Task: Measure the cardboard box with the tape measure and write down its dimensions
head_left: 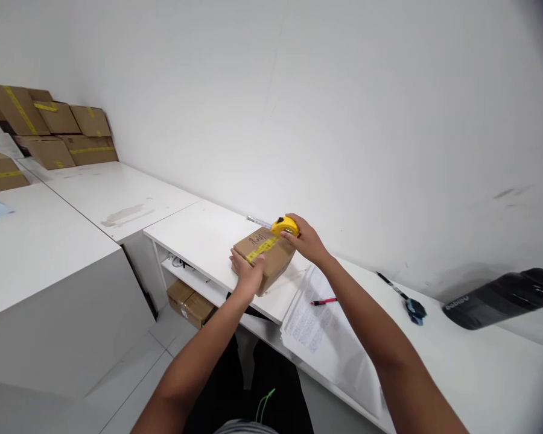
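A small cardboard box with yellow tape and dark handwriting on top rests on the white table. My left hand grips its near left side, thumb on top and fingers around the edge. In my right hand is a yellow tape measure, held at the far top edge of the box. A short length of its metal blade is pulled out to the left, along the box's far side.
Written sheets with a red pen lie right of the box. Farther right are a dark watch and a black bottle. Taped cartons are stacked at the far left. Another carton sits below the tabletop.
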